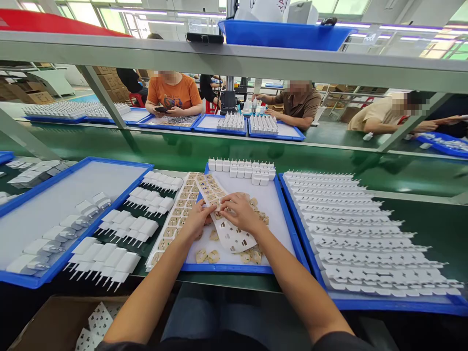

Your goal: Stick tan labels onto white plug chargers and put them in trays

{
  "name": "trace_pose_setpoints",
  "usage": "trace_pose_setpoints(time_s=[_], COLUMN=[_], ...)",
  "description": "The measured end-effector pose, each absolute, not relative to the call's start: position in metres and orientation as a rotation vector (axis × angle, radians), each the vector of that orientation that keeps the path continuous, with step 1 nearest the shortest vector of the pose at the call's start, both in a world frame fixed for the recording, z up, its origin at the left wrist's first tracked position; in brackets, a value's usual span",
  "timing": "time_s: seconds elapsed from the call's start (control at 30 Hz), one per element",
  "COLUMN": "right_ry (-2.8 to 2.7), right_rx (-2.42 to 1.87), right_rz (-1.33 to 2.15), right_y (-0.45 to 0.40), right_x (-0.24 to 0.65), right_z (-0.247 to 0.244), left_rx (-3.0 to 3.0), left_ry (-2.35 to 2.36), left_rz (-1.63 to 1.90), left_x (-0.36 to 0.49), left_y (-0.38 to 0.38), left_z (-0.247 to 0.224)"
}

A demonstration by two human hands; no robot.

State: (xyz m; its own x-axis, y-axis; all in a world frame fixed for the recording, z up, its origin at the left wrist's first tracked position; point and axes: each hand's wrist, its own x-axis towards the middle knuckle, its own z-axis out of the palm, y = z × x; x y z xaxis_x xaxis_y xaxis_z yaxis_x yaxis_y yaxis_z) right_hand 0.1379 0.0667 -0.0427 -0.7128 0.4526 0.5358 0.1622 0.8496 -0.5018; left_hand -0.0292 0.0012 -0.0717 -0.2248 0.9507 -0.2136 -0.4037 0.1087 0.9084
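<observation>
Over the middle blue tray, a white sheet with rows of tan pieces on its far part and punched holes on its near part slants between my hands. My left hand pinches the sheet's left edge. My right hand has its fingers pressed together on the sheet; what they hold is too small to make out. Loose tan pieces lie in the tray under and beside the sheet. White plug housings stand at the tray's far end. More tan-piece sheets lie along its left side.
A blue tray with white adapters is at the left, with rows of white plugs beside it. Stacked white plugs fill the right tray. A shelf bar crosses above. Below left is a carton. Several people sit opposite.
</observation>
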Motion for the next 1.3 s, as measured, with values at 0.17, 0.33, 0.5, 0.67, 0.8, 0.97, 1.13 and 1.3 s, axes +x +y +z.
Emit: trace_pose_setpoints(time_s=[0.17, 0.33, 0.5, 0.67, 0.8, 0.97, 1.13, 1.3], right_ry=[-1.819, -1.124, -1.037, -1.054, -1.088, -1.128, -1.138, -1.136], right_rx=[-0.538, -0.85, -0.798, -0.789, -0.788, -0.807, -0.808, -0.766], right_rz=[1.092, 1.299, 1.402, 1.403, 1.387, 1.39, 1.397, 1.433], right_y=[0.079, 0.099, 0.096, 0.094, 0.095, 0.093, 0.094, 0.091], right_x=[0.148, 0.159, 0.156, 0.155, 0.156, 0.154, 0.155, 0.156], right_z=[-0.035, -0.038, -0.034, -0.032, -0.033, -0.034, -0.034, -0.031], left_rx=[0.88, 1.581, 2.011, 2.28, 2.232, 2.119, 1.944, 1.391], left_ry=[1.486, 2.232, 2.267, 2.235, 2.242, 2.23, 2.101, 1.705], left_rz=[1.301, 1.004, 0.726, 0.638, 0.695, 0.859, 0.997, 1.363], left_x=[-0.028, -0.02, -0.023, -0.021, -0.008, 0.001, -0.01, -0.014], left_y=[-0.003, -0.013, 0.04, 0.133, 0.168, 0.164, 0.153, 0.108], left_z=[-0.074, -0.046, -0.009, -0.011, -0.035, -0.057, -0.053, -0.032])
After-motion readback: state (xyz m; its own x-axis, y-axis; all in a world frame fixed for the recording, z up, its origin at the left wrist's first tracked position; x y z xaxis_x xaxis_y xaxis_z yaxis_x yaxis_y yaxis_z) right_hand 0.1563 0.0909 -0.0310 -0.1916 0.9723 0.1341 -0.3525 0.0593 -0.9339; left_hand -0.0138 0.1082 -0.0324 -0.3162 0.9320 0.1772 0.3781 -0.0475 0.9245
